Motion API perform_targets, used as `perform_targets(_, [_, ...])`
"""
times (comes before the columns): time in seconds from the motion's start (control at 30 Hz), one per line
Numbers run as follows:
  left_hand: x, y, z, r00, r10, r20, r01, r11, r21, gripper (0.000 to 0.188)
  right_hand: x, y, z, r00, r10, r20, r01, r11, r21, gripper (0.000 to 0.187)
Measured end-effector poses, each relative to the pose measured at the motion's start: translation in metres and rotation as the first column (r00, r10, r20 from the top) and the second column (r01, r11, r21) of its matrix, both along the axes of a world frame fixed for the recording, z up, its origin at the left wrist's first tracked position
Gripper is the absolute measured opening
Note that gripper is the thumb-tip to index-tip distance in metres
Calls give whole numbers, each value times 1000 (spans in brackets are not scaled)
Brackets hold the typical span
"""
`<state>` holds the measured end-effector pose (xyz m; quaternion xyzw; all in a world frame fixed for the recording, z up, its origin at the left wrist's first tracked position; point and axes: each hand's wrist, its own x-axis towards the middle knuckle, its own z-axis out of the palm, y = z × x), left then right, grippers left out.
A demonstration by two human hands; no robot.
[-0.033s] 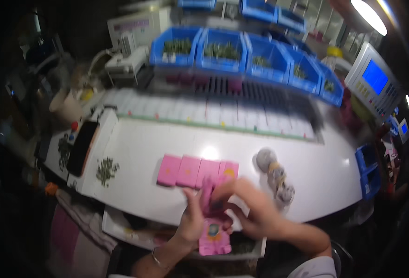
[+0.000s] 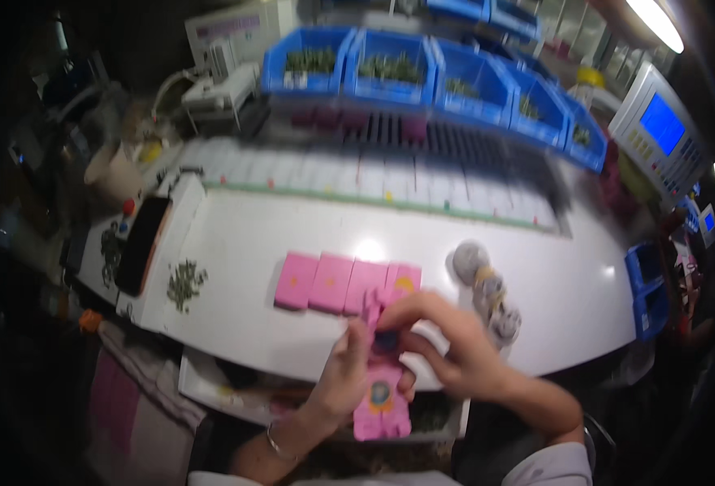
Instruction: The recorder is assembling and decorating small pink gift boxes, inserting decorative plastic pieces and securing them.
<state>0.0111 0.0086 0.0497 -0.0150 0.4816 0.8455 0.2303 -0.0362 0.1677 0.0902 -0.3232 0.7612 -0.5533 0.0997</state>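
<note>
My left hand [image 2: 343,381] grips a pink rubber mould [image 2: 390,423], spread open above the table's front edge. Its lower half shows a dark round spot ringed with yellow. The upper half is partly covered by my fingers. My right hand [image 2: 467,352] is at that upper half, thumb and forefinger bent close together over a dark patch; what lies between the fingertips is too blurred to make out. Just beyond my hands, several pink mould blocks [image 2: 330,282] lie side by side in a row, the rightmost bearing a yellow mark.
Grey rounded lumps [image 2: 491,289] stand at right on the white table [image 2: 244,235]. Small green pieces [image 2: 185,285] lie at left, near a dark phone-like slab [image 2: 144,247]. Blue bins [image 2: 471,109] line the back. Below the table edge sits an open drawer [image 2: 203,385].
Both hands and the mould sit slightly farther right in the picture, while the table and bins appear higher. The right fingers have closed in over the mould's upper half.
</note>
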Motion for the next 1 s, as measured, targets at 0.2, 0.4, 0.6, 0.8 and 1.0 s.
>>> perform_targets(0.2, [-17,7,-8,996,92,15,-90,989,-122,71,-12,53,-29,757,-333,-562,601,692,400,50])
perform_targets(0.4, [-12,6,-15,983,140,117,-134,989,-64,74,-12,65,-49,858,-335,-389,505,686,524,66])
perform_targets(0.6, [-14,0,-17,961,194,196,-214,973,83,75,32,40,-12,901,-246,-358,364,876,315,61])
perform_targets(0.8, [-15,7,-5,957,162,242,-159,987,-30,74,37,10,-11,758,-243,-605,448,869,212,55])
perform_targets(1.0, [-14,8,-10,985,129,-115,-151,965,-213,74,27,15,-9,835,-255,-487,397,892,214,55])
